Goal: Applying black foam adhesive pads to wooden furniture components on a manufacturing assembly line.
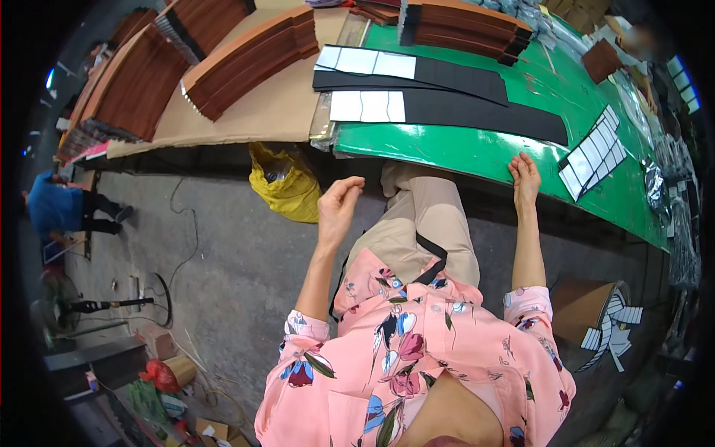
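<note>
My left hand (339, 208) is raised in front of the table edge, with thumb and fingertips pinched together. Anything between them is too small to make out. At the green table's front edge, my right hand (526, 177) has loosely curled fingers, slightly apart, and no object shows in it. Beyond the hands lies a long black strip (477, 121) with white pieces (366, 106) on its left end. Behind it are more black strips (462, 77), their left part also covered with white pieces (365, 61). A fanned bunch of white strips (594, 155) rests right of my right hand.
Stacks of brown curved slats (253, 63) stand on the cardboard-covered table (246, 128); another brown stack (463, 31) is behind the strips. A yellow bag (281, 186) sits below the edge. A bin (588, 305) with white scraps is at right. Another person (59, 203) is far left.
</note>
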Demonstrator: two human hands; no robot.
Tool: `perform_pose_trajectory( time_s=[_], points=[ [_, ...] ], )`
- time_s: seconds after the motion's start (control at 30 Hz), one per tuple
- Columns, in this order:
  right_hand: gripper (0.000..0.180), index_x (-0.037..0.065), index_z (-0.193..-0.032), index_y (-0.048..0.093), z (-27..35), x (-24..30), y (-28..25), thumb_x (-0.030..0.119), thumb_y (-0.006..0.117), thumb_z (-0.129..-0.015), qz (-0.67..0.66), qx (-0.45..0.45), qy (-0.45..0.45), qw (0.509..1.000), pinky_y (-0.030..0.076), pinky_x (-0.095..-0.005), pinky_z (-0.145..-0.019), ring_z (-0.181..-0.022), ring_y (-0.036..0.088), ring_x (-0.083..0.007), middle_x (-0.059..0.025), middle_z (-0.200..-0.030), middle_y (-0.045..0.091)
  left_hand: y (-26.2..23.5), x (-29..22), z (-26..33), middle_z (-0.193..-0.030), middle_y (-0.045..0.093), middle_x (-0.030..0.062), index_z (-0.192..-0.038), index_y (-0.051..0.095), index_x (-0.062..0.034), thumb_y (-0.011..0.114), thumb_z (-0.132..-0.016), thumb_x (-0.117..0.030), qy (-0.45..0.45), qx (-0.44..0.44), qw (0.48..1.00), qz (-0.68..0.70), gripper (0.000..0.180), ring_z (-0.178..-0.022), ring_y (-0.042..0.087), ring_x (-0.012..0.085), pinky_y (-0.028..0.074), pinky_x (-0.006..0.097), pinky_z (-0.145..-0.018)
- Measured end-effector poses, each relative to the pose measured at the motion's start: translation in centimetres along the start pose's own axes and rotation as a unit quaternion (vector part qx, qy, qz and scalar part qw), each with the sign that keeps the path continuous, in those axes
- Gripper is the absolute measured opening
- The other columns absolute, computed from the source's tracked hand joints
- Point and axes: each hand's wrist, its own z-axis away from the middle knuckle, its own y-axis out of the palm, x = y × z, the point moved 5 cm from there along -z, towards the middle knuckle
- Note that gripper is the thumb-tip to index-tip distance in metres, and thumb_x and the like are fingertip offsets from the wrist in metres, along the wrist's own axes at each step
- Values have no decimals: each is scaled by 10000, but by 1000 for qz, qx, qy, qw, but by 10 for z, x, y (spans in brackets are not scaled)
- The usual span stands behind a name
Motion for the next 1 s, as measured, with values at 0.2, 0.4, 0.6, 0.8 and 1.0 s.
perform_pose_trajectory(
  time_s=[0.2,0.4,0.6,0.8,1.0],
  points=[
    [227,-32,-1114,520,-2,2,13,101,475,-935,69,19,56,996,528,-252,-742,-780,574,-118,-82,-941,573,-7,-5,-52,-856,628,103,-960,629,-1,549,-829,7,83,-31,986,-139,154,-771,605,205,465,274,-678],
    [219,13,-1078,587,-33,23,21,143,490,-931,202,-11,19,979,502,-244,-730,-807,589,-117,-70,-962,616,33,-15,-107,-991,608,80,-1017,599,-42,574,-798,0,258,44,884,-386,224,-918,565,233,400,343,-791],
    [260,62,-1114,595,-66,44,70,148,549,-873,589,54,-252,766,402,-353,-910,-1117,520,-273,-87,-1156,587,68,-5,-149,-1031,595,57,-1035,593,-81,594,-770,-38,276,112,851,-432,268,-989,539,210,349,394,-829],
    [366,120,-1159,551,-63,20,83,206,604,-807,702,75,-273,654,346,-534,-916,-1201,430,-256,-66,-1266,494,65,9,-154,-1052,602,45,-993,612,-95,606,-766,-77,234,64,834,-495,228,-989,562,212,349,408,-821],
    [361,147,-1205,534,-67,18,77,221,562,-852,679,69,-227,695,282,-557,-992,-1270,366,-254,-54,-1341,434,74,15,-153,-1027,613,56,-974,610,-80,605,-787,-82,246,-6,820,-517,187,-964,566,225,361,385,-835]
  ],
)
